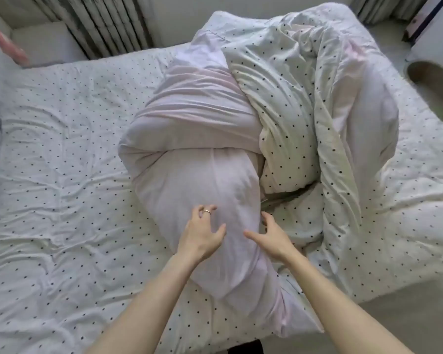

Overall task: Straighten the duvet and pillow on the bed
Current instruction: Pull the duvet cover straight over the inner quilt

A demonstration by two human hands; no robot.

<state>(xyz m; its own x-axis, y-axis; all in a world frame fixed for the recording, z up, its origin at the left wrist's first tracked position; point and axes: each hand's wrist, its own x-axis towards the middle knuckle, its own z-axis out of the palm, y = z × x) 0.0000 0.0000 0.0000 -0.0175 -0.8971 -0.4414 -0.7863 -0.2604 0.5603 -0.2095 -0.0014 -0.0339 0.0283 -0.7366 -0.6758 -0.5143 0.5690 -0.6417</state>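
Loosely, left hand (202, 235) and right hand (273, 236) over rolled duvet (189, 149), fingers (209, 209) spread

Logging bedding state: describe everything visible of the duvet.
The duvet is soft, wrinkled fabric, pale lilac on one side, white with dark dots on the other. It lies twisted and heaped on the dotted sheet, mid-bed to the right. The left hand and right hand are at its near lilac end, fingers spread.

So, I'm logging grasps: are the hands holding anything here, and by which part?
Nothing is gripped yet. The left hand and right hand are spread open at the near end of the bunched duvet; contact cannot be told.
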